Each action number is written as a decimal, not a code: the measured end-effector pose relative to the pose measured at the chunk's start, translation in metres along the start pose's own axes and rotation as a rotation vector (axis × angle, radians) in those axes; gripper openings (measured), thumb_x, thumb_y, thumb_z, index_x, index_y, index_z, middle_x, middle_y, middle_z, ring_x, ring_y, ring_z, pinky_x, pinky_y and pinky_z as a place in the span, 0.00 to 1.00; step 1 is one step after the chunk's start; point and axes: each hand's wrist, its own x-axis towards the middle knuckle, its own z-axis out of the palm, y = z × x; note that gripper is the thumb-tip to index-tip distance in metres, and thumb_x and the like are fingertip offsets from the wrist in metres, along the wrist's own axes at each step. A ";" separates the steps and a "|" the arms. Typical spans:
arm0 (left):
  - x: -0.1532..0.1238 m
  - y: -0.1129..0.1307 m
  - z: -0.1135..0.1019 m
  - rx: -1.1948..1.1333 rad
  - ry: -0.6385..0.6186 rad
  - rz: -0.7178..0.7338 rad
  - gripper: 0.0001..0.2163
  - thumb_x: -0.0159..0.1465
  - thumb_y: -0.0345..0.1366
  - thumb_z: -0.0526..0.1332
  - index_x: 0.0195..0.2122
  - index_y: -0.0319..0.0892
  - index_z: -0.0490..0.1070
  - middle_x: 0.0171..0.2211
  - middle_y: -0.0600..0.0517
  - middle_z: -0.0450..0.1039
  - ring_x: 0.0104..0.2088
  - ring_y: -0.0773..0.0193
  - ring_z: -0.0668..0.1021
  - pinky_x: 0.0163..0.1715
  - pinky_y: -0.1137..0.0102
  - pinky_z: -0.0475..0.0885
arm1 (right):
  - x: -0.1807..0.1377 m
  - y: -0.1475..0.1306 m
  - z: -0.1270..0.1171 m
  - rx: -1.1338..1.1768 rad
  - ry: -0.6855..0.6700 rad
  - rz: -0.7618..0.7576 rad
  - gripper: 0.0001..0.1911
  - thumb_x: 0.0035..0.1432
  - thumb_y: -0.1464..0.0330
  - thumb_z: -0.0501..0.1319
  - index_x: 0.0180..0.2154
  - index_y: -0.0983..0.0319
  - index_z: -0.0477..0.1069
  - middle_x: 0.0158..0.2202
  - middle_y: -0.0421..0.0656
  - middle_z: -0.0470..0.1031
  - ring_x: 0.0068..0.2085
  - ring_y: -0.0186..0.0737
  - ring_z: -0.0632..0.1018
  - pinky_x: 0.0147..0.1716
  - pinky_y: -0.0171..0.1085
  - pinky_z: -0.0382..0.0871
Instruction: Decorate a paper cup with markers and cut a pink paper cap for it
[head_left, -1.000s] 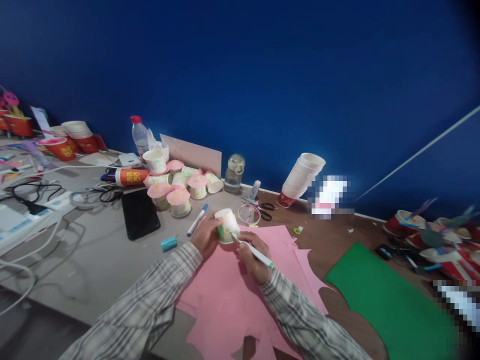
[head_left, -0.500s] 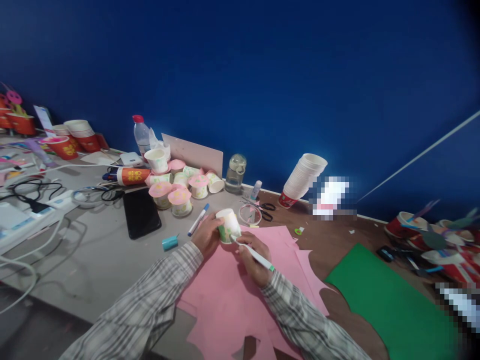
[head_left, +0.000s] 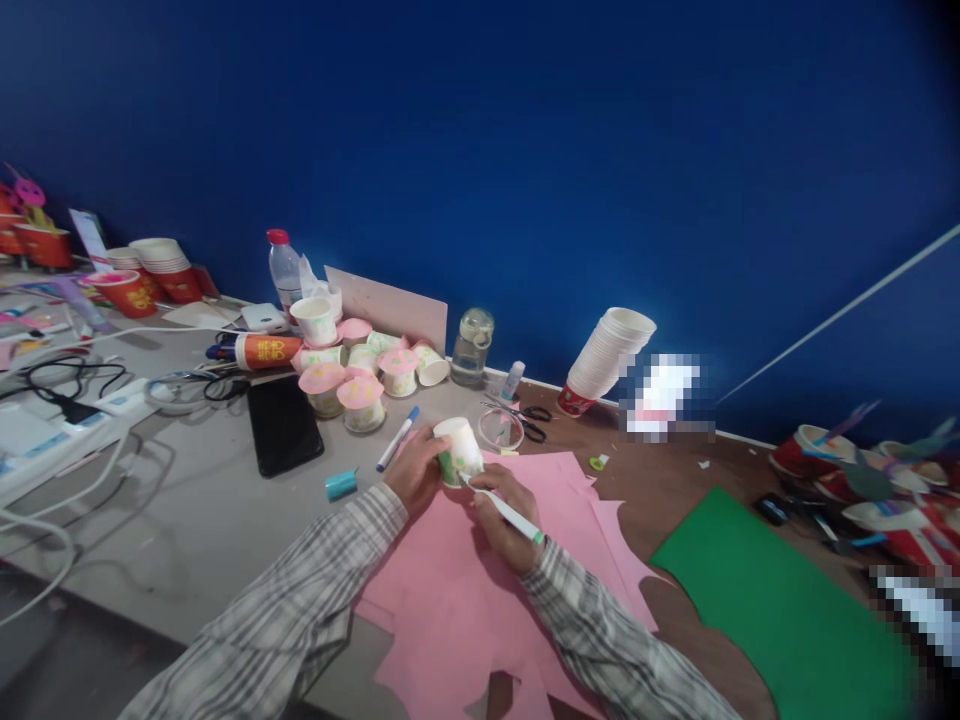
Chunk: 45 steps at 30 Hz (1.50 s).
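A white paper cup [head_left: 459, 446] with green markings is tipped upside down over pink paper [head_left: 457, 590]. My left hand [head_left: 417, 474] grips it from the left side. Between the fingers of my right hand [head_left: 510, 512] is a white marker with a green end [head_left: 517, 518], its tip against the lower part of the cup. Left of the cup lies a blue-and-white marker [head_left: 397, 440]. Several decorated paper cups with pink paper tops [head_left: 361, 402] cluster behind my left hand.
A black phone [head_left: 285, 425] and a power strip [head_left: 75, 425] with cables lie left. Scissors [head_left: 532, 420], a roll of tape [head_left: 501, 430], a glass jar [head_left: 472, 345] and a leaning cup stack [head_left: 607, 360] stand toward the blue wall. Green paper [head_left: 772, 610] lies right.
The marker in my right hand has shifted very slightly along the cup. The cup stays in my left hand, with almost no other movement.
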 end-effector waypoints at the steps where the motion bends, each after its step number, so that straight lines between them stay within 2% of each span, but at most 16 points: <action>1: 0.000 0.000 0.000 0.000 0.000 0.000 0.16 0.41 0.34 0.66 0.33 0.39 0.70 0.26 0.51 0.73 0.29 0.58 0.74 0.24 0.68 0.67 | 0.000 0.000 0.000 0.001 -0.002 0.003 0.06 0.51 0.71 0.57 0.31 0.60 0.72 0.29 0.43 0.75 0.34 0.45 0.77 0.36 0.40 0.70; 10: -0.001 0.000 0.002 -0.008 0.004 -0.002 0.16 0.41 0.34 0.66 0.33 0.40 0.70 0.25 0.53 0.71 0.28 0.59 0.73 0.24 0.69 0.67 | -0.001 0.001 0.000 0.002 -0.009 0.014 0.07 0.51 0.70 0.57 0.34 0.59 0.72 0.31 0.43 0.76 0.35 0.45 0.77 0.35 0.40 0.70; 16: -0.002 0.001 0.002 -0.005 0.008 0.005 0.16 0.40 0.34 0.67 0.32 0.40 0.71 0.25 0.53 0.72 0.28 0.59 0.73 0.24 0.69 0.67 | 0.001 0.000 -0.001 0.004 0.001 0.006 0.07 0.51 0.71 0.56 0.31 0.59 0.72 0.28 0.42 0.75 0.33 0.45 0.77 0.34 0.40 0.70; 31: -0.001 0.000 0.001 -0.002 0.005 0.004 0.17 0.41 0.34 0.67 0.34 0.39 0.70 0.26 0.51 0.72 0.29 0.58 0.73 0.25 0.68 0.67 | 0.001 0.002 -0.001 -0.021 0.006 -0.012 0.07 0.51 0.71 0.56 0.31 0.59 0.72 0.29 0.43 0.76 0.37 0.46 0.77 0.37 0.41 0.69; 39: -0.001 0.000 0.001 -0.004 0.000 0.000 0.16 0.41 0.35 0.67 0.33 0.40 0.70 0.25 0.52 0.72 0.28 0.58 0.73 0.25 0.68 0.67 | 0.000 0.003 -0.001 -0.011 -0.003 0.003 0.07 0.51 0.70 0.56 0.33 0.59 0.72 0.29 0.43 0.76 0.35 0.46 0.77 0.35 0.40 0.70; 45: -0.002 0.000 0.002 -0.009 0.011 0.016 0.16 0.41 0.35 0.67 0.33 0.40 0.71 0.26 0.52 0.73 0.30 0.58 0.74 0.26 0.68 0.67 | 0.000 0.004 -0.001 -0.015 0.000 -0.006 0.07 0.51 0.71 0.56 0.32 0.58 0.72 0.28 0.42 0.76 0.35 0.46 0.77 0.37 0.42 0.70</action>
